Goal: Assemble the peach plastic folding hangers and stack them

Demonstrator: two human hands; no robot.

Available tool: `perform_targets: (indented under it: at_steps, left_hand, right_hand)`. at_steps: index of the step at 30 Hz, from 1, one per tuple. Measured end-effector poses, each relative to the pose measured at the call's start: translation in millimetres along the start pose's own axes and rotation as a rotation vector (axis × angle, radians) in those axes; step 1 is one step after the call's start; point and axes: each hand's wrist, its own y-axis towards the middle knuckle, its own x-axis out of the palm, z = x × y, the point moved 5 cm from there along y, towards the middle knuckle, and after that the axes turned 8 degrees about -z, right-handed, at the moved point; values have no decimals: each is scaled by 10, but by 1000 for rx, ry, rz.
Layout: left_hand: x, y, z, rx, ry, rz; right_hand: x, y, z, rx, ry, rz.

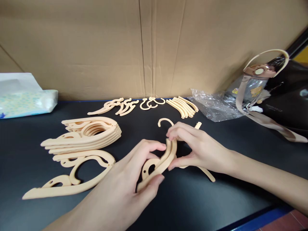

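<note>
Both hands grip a cream plastic folding hanger arm (166, 160) above the dark table. My left hand (130, 173) has its thumb and fingers around the lower part, near a rounded notch piece with a small hole. My right hand (192, 144) pinches the curved upper end, its fingertips hiding the joint there. Beside and behind my right hand lie a loose hook (165, 120) and a slim arm piece (207, 173), both partly covered. To the left, several folded hangers (106, 141) are stacked, with another folded hanger (96, 184) in front of them.
At the back lie loose arm pieces (108, 106), hooks (144, 105) and slim straight strips (183, 107). A clear plastic bag (214, 107) and a strapped bottle (255, 83) stand right, by a black bag (286, 99). A tissue pack (24, 99) is left. Cardboard (96, 48) walls the back.
</note>
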Motion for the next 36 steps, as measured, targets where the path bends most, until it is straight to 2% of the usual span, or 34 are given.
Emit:
perform_targets:
  at_steps: [5,10,17,21,23,30,36]
  left_hand:
    - [-23,-4,95,178,329,28]
    - [-51,0,123,239,521,34]
    - [-82,66,37,258,803,158]
    - [-111,90,-7,276,866,134]
    - [-116,91,-5,277,870,115]
    - [-90,115,2,283,820,92]
    - [-97,96,-41,252,869,105]
  right_hand:
    - [23,-10,-12,-80,-78,-49]
    - [12,9,16,-108,-139,-64]
    - [-17,32,63,-87,-129,13]
    - [15,34,91,-93,-78,9]
    - [24,29,110,-60,-67,-7]
    - [-34,8,236,253,-41,-13]
    - [16,14,240,291,1,-93]
